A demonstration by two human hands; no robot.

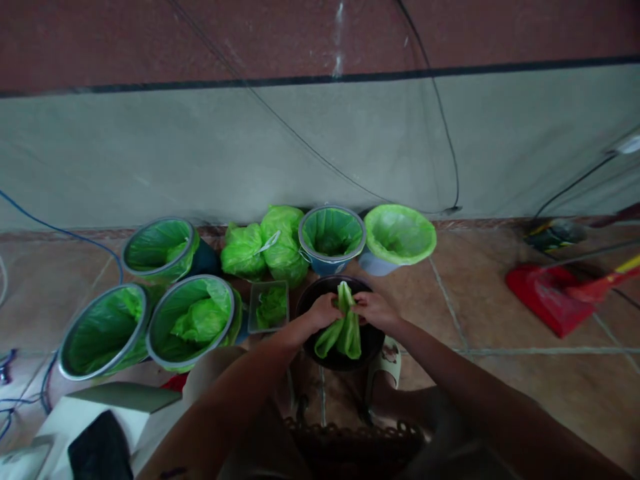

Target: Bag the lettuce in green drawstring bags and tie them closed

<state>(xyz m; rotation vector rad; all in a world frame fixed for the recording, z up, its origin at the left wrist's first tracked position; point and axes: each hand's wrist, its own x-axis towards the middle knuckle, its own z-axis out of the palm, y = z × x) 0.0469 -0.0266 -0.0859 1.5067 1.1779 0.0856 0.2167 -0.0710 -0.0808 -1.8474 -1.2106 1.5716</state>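
A bunched green plastic bag (351, 337) hangs in front of me, its pale gathered tip pointing up and its loose folds spreading below. My left hand (324, 312) pinches it from the left side, fingers closed. On the opposite side my right hand (376, 311) also grips it with closed fingers. Beneath both hands stands a dark round bin (306, 293) between my feet. What lies at the bottom of this bin is hidden by the bag and hands.
Green-lined bins (143, 270) stand at left, with two more (333, 261) by the wall. Knotted green bags (245, 252) and a clear container (253, 313) sit between. A red dustpan (545, 300) lies right. A phone (100, 447) rests on a white box (90, 407).
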